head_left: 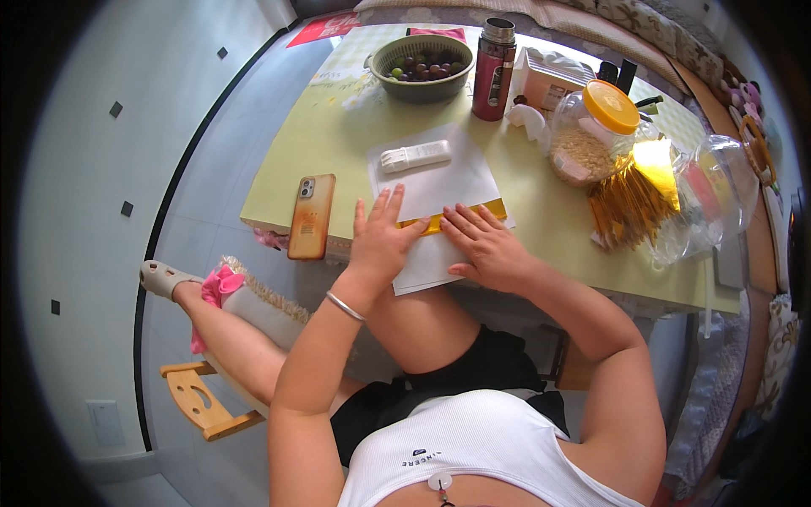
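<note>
Left hand: the left hand (380,241) lies flat and spread, palm down, fingers reaching forward; it grips nothing, it only presses on the gold sheet (452,217) and the white paper (435,182) under it.
Right hand: the right hand (486,245) is also flat and unclenched, fingers pointing toward the left hand, pressing on the near part of the white paper just below the gold sheet.
Gold sheet: a narrow shiny yellow strip showing between the two hands, at the fingertips of both, lying across the white paper near the table's near edge.
White paper: spread under both hands, reaching ahead of the fingers and slightly past the table edge toward the person.
White bar: a small white ribbed bar (416,155) rests on the far part of the paper, ahead of the left hand's fingertips, not touched.
Phone: an orange-cased phone (311,216) lies face down just to the left of the left hand, apart from it.
Beyond the hands: a green bowl (422,68) of dark and green fruit, and a red flask (494,69) to its right, both well ahead of the fingers.
Right of the right hand: a clear jar (596,131) with an orange lid, and a bundle of gold strips (629,203) in clear wrap, apart from the hand.
Table: the pale green table (321,144) carries all of this.
</note>
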The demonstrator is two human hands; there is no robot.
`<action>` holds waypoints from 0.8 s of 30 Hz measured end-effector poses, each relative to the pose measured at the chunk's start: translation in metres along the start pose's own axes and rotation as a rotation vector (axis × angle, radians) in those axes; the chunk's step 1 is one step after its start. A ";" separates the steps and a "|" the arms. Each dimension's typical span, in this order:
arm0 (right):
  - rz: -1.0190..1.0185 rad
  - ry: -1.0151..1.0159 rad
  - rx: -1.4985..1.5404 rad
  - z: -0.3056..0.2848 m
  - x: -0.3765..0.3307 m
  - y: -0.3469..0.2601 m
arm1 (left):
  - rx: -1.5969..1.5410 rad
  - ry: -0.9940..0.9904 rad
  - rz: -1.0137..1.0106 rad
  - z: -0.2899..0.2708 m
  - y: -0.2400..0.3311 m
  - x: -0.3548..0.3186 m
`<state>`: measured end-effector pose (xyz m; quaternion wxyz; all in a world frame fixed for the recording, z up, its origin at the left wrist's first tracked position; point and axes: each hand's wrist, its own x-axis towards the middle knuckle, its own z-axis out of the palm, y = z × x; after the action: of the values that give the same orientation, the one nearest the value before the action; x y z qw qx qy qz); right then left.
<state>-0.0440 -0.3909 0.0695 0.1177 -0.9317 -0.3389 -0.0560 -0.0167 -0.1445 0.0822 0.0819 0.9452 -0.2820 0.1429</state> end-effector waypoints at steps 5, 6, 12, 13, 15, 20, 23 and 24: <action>0.016 -0.034 -0.004 -0.007 -0.003 0.000 | 0.122 0.068 0.074 -0.013 -0.003 -0.005; 0.022 -0.032 -0.004 -0.006 -0.003 0.001 | 0.064 0.052 0.171 -0.018 0.011 0.001; 0.024 -0.041 -0.001 -0.010 -0.005 0.009 | -0.054 -0.092 0.087 0.016 0.037 -0.018; 0.065 -0.029 0.000 -0.010 -0.011 0.017 | -0.048 -0.074 0.061 0.017 0.036 -0.026; 0.127 -0.024 0.002 -0.014 -0.024 0.030 | -0.034 -0.031 0.000 0.020 0.033 -0.037; 0.101 0.038 -0.010 -0.026 -0.026 0.039 | 0.060 0.084 0.048 0.009 0.021 -0.031; 0.080 0.046 -0.116 -0.036 -0.014 0.034 | 0.002 0.041 0.066 -0.017 0.023 -0.004; 0.078 0.045 -0.162 -0.037 -0.010 0.031 | -0.021 0.010 0.070 -0.022 0.025 0.002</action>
<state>-0.0319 -0.4297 0.0981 0.0517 -0.9492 -0.2939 -0.0996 -0.0336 -0.1610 0.1059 0.0881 0.9331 -0.3160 0.1476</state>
